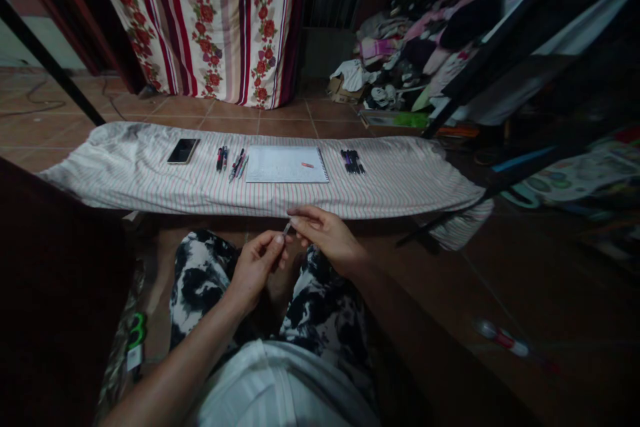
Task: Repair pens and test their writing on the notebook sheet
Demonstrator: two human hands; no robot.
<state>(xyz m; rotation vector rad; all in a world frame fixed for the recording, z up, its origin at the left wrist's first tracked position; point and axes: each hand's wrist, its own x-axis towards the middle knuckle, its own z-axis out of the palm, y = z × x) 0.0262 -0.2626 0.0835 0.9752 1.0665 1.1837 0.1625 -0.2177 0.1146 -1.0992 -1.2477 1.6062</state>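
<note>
Hands meet above the lap. Left hand (255, 267) and right hand (327, 237) each pinch one end of a slender object (287, 228) with fingertips closed on it; possibly a pen part, light too dim to tell. Beyond, on striped cloth (400, 177): phone (183, 151), notebook (286, 164), dark pens (353, 161) just right of it.

Notebook (287, 165) on cloth (400, 180); phone (183, 151) left, pens (353, 161), probably, right; left hand (256, 267), right hand (327, 235) before cloth.
</note>
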